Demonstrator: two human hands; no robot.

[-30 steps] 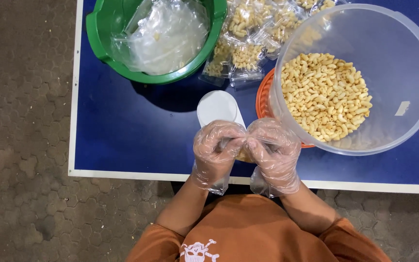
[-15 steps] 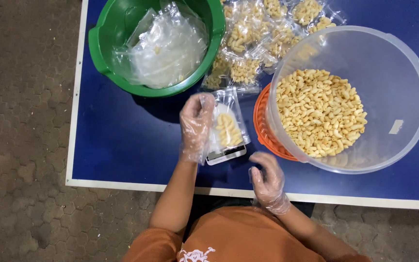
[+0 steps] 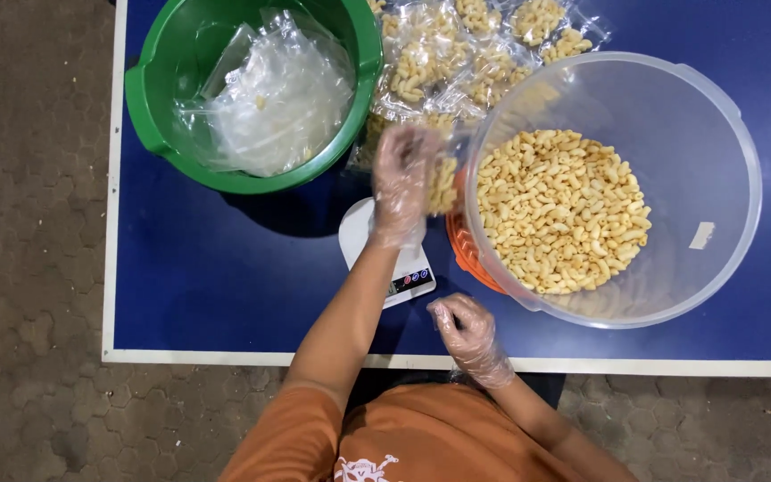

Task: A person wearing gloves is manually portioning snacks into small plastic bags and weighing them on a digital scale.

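Observation:
My left hand [image 3: 401,183], in a thin clear glove, reaches over the table and holds a small clear bag of yellow puffed snacks [image 3: 442,183], blurred by motion, just short of the pile of filled snack bags [image 3: 457,54]. Below it a small white kitchen scale [image 3: 385,254] stands bare. My right hand [image 3: 466,330], also gloved, rests near the table's front edge with fingers loosely curled and nothing in it. A large clear tub of loose snacks [image 3: 564,210] sits tilted on an orange basket [image 3: 461,250] to the right.
A green bucket [image 3: 149,112] holding empty clear plastic bags [image 3: 274,98] stands at the back left of the blue table [image 3: 216,277]. The white table edge runs along the front. Paved ground lies to the left.
Both hands were together at the bag near the front edge. The left hand then set the bag on the scale and now carries it up toward the pile. The right hand dropped back.

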